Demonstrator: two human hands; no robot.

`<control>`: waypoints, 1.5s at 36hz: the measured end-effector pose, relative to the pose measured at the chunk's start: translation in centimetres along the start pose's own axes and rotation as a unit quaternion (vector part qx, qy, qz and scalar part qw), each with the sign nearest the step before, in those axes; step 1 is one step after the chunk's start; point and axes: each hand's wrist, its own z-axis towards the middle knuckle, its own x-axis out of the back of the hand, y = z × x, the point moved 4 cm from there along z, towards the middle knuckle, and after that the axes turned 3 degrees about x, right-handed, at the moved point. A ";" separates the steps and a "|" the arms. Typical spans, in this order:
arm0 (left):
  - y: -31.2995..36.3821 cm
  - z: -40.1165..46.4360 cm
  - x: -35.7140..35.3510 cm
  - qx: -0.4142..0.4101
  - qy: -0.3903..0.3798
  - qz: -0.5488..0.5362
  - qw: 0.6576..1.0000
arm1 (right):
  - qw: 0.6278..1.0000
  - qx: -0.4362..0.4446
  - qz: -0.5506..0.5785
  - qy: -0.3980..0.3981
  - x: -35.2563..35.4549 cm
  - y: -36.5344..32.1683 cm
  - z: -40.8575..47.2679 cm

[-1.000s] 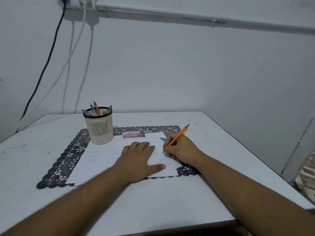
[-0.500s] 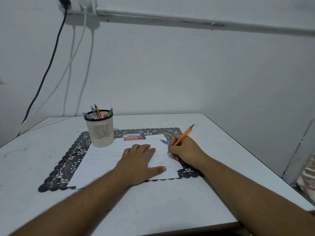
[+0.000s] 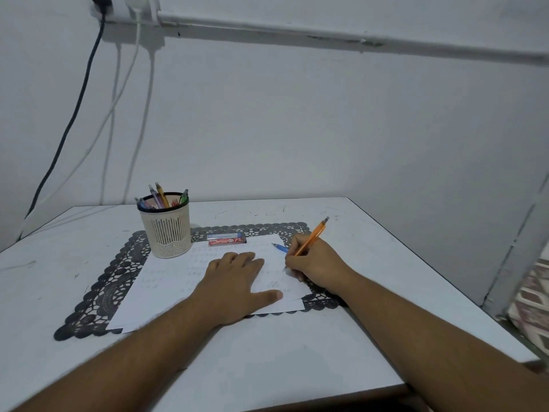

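My left hand point(image 3: 234, 288) lies flat, fingers straight, on the paper point(image 3: 166, 286) so that it cannot slide. My right hand point(image 3: 316, 264) pinches the orange pencil point(image 3: 313, 234), its tip near the paper's right edge, to write.

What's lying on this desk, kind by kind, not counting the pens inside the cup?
orange pencil, gripped by the right hand: 1
blue pen: 1
pen cup: 1
paper, pressed by the left hand: 1
black lace mat: 1
red lead case: 1
Total: 6
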 end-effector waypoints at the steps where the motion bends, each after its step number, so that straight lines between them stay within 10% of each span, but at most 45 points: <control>1: 0.1 0.0 0.0 0.000 -0.002 0.001 1.000 | 1.000 -0.002 -0.003 -0.003 0.0 0.0 0.0; 22: 0.0 -0.1 0.0 0.000 -0.002 -0.007 1.000 | 0.994 -0.014 0.098 0.037 0.7 0.7 0.8; 40: -0.1 0.0 -0.1 0.000 -0.005 -0.002 1.000 | 0.757 -0.032 0.649 0.070 3.2 0.8 1.1; 54: -0.2 0.2 -0.3 -0.001 -0.001 -0.005 1.000 | 0.783 -0.028 0.619 0.045 2.5 0.4 0.8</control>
